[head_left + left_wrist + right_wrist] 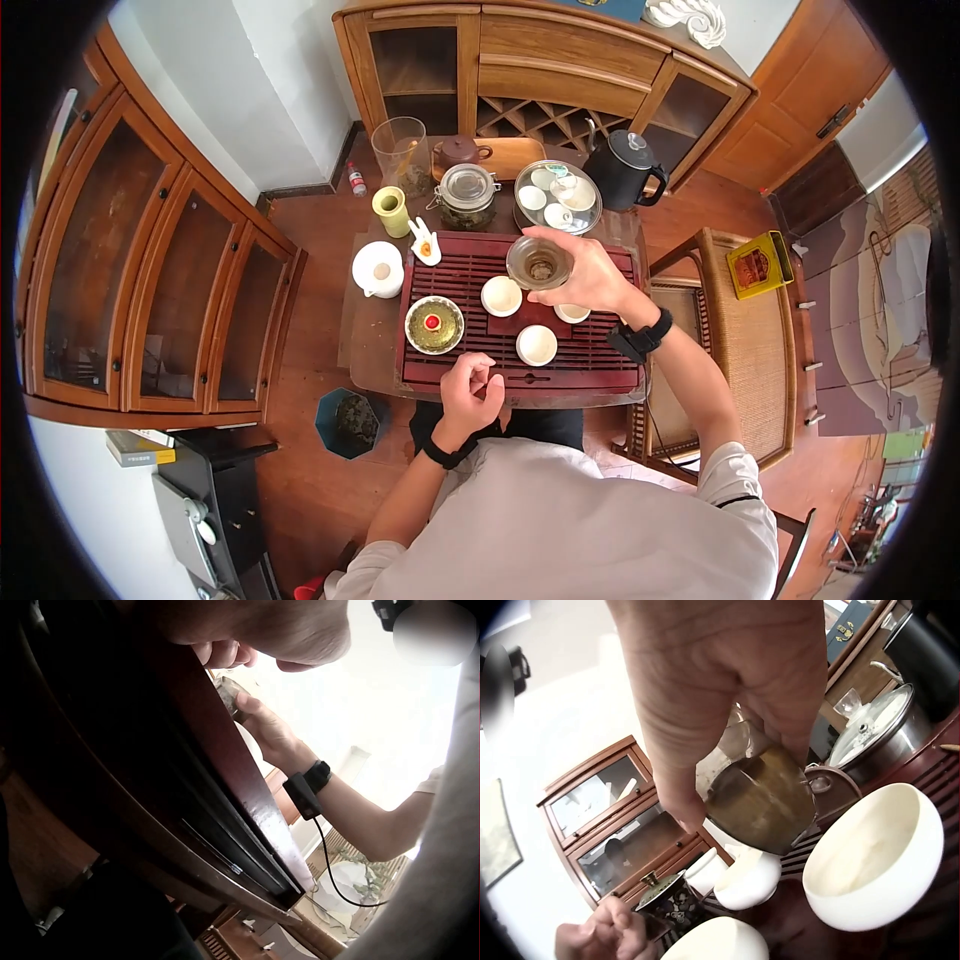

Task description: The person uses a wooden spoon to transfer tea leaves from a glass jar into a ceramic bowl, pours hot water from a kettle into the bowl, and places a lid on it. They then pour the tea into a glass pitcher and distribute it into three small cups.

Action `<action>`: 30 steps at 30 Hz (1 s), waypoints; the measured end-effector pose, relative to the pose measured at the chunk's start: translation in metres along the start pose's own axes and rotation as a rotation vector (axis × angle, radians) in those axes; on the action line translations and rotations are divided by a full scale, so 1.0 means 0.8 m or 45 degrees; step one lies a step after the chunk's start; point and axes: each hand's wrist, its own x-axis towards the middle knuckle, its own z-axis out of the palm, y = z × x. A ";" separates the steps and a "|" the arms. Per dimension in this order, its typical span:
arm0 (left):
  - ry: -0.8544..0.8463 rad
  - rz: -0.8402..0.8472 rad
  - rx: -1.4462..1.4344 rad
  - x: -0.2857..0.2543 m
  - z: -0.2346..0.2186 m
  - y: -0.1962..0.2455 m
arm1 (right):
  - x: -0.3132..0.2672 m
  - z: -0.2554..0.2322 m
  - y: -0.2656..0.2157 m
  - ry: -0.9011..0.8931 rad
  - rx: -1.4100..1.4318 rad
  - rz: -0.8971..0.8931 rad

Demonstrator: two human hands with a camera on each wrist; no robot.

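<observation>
My right hand (590,275) grips a clear glass vessel (540,264) above the slatted red tray (460,262); in the right wrist view brownish liquid shows in the glass vessel (761,799), tilted between thumb and fingers. White cups (501,297) (537,345) stand below, one partly hidden by the hand. In the right wrist view a large white cup (875,856) is beside the vessel. My left hand (470,396), fingers curled and holding nothing, is at the tray's front edge, near the patterned lidded bowl (435,325).
A white pot (378,270), green cup (391,211), glass jar (467,196), brown teapot (460,151), steel dish with lid (558,197) and black kettle (628,168) stand behind and left of the tray. A blue bin (349,423) is on the floor; a wicker chair (750,350) stands right.
</observation>
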 end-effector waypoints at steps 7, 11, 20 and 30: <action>-0.001 -0.005 -0.001 -0.001 0.001 -0.002 | 0.001 0.001 0.009 -0.041 -0.115 -0.081; 0.010 0.014 -0.003 0.000 0.001 0.000 | 0.002 0.003 0.006 -0.078 -0.132 -0.096; 0.017 0.013 0.007 -0.001 0.001 -0.001 | 0.004 0.004 0.005 -0.092 -0.213 -0.150; 0.013 0.003 -0.002 -0.001 0.001 0.000 | 0.006 0.004 -0.001 -0.101 -0.228 -0.181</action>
